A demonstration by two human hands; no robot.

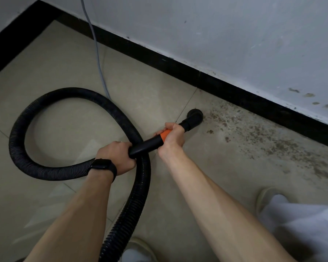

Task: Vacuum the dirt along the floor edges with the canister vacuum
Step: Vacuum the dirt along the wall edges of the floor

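A black ribbed vacuum hose [25, 118] loops over the beige tiled floor and ends in a black tube with an orange collar [164, 135]. My left hand [117, 157] grips the rear of that tube, where the hose joins it. My right hand [173, 136] grips the tube at the orange collar. The round black nozzle [195, 115] sits on the floor at the left end of a band of brown dirt [273, 140] that runs along the black skirting board [235, 91]. The canister itself is out of view.
A grey power cable [98, 53] hangs down the white wall and trails across the floor behind the hose loop. My two feet in pale slippers [267, 199] stand at the bottom, one beside the hose. A room corner lies at the top left.
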